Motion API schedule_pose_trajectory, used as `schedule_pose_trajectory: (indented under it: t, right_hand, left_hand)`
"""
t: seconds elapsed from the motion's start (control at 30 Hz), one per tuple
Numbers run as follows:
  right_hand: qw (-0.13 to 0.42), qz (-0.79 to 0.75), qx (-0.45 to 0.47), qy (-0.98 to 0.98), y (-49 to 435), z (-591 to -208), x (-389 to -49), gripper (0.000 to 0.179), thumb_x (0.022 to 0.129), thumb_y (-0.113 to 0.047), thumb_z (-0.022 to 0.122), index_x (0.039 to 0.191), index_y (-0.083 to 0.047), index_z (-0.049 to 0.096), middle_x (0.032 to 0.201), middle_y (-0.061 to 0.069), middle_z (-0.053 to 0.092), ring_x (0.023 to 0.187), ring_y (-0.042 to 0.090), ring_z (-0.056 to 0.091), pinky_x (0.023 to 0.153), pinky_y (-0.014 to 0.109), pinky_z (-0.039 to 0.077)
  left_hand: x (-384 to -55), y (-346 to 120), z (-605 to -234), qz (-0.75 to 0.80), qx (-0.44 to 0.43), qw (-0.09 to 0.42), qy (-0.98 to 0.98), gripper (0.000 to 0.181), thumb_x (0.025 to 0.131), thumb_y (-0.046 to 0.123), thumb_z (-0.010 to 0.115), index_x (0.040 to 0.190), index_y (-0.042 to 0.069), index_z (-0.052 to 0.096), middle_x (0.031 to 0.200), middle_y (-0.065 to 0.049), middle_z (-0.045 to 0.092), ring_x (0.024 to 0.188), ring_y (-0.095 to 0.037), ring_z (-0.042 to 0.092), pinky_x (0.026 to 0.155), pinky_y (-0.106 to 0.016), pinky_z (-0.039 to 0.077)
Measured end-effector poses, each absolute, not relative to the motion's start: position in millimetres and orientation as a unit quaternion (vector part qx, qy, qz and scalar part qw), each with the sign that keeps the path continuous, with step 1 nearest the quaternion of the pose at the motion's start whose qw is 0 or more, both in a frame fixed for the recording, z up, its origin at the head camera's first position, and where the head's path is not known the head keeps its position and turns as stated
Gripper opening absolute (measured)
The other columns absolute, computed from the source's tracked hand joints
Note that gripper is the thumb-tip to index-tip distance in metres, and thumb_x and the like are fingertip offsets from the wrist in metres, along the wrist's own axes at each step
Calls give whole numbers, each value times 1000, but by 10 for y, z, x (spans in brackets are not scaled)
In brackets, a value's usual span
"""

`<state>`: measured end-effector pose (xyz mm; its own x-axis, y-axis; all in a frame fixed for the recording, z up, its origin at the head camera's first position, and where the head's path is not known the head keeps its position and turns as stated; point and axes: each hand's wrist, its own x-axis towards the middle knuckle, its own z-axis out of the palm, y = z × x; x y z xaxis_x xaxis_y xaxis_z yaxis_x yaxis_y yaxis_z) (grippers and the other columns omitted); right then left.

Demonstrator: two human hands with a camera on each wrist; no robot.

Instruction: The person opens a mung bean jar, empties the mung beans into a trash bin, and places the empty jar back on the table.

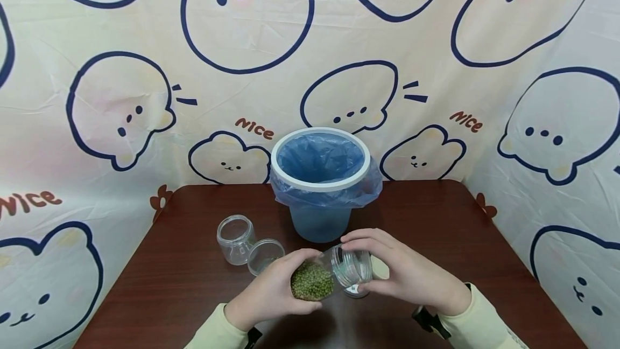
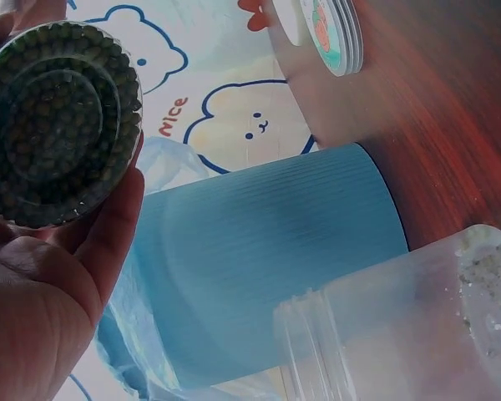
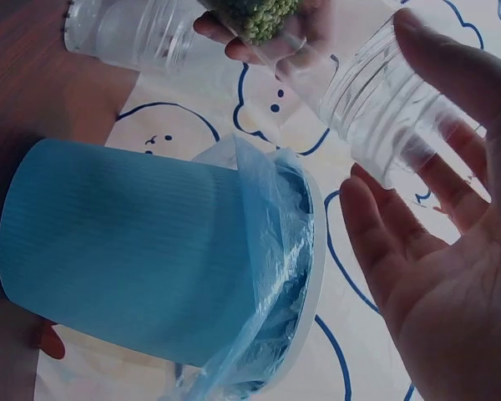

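Clear, plastic-looking cylindrical jar (image 1: 343, 272): tipped on its side, held above the dark red-brown tabletop (image 1: 194, 279), ridged neck toward head-view right. Small, round green beans (image 1: 312, 281) gathered against its base, visible through the wall.

Green beans (image 1: 312, 281); blue bin (image 1: 319, 222); reddish-brown table (image 1: 184, 268)

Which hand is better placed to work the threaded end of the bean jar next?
Probably the right hand: its thumb and fingers hold the clear jar at the threaded end, while the left hand grips the end full of green beans and could steady it.
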<state>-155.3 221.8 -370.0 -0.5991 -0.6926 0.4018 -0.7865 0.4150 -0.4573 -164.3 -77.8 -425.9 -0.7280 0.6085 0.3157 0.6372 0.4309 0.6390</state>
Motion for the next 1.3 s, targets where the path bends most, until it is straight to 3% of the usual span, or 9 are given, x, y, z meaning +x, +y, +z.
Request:
schedule_pose_trajectory:
  t: [0.2, 0.4, 0.63, 0.93, 1.3]
  right_hand:
    - [86, 314, 377, -867, 2263, -3672, -1557, 80, 80, -30, 90, 148, -30, 48, 145, -10, 48, 126, 9, 51, 102, 30, 54]
    - [93, 297, 335, -890, 2321, -3665, -1583, 77, 82, -38, 88, 148, -30, 49, 144, -11, 49, 128, 8, 48, 103, 34, 53]
    - [108, 263, 316, -905, 2368, -3690, -1634, 74, 84, -33, 86, 148, -32, 48, 146, -10, 48, 132, 9, 45, 103, 40, 53]
    - [92, 245, 285, -922, 2503, -3805, -1766, 63, 85, -29, 85, 141, -27, 54, 140, -9, 52, 126, 11, 47, 99, 39, 55]
    - [66, 258, 230, -936, 2730, -4015, -1938, 61, 85, -49, 82, 136, -26, 57, 130, -4, 59, 117, 15, 55, 96, 43, 56]
  left_hand:
    - [-1631, -794, -4246, -398, -336, 18, -853, 77, 74, 31, 93, 139, 22, 53, 126, 14, 62, 107, -3, 62, 94, -30, 55]
    - [-1626, -807, -4273, -401, -306, 53, -862, 79, 73, 32, 94, 138, 20, 51, 123, 12, 63, 104, -5, 61, 89, -29, 56]
    - [-1632, -807, -4296, -403, -280, 100, -866, 79, 70, 27, 96, 135, 19, 52, 118, 10, 62, 104, -6, 60, 89, -30, 56]
    - [-1638, -815, -4306, -416, -249, 115, -867, 76, 68, 26, 96, 130, 18, 53, 115, 11, 59, 103, -7, 57, 88, -30, 54]
    - [-1640, -844, -4306, -436, -225, 108, -865, 80, 69, 26, 97, 134, 14, 52, 119, 12, 61, 105, -7, 59, 87, -31, 53]
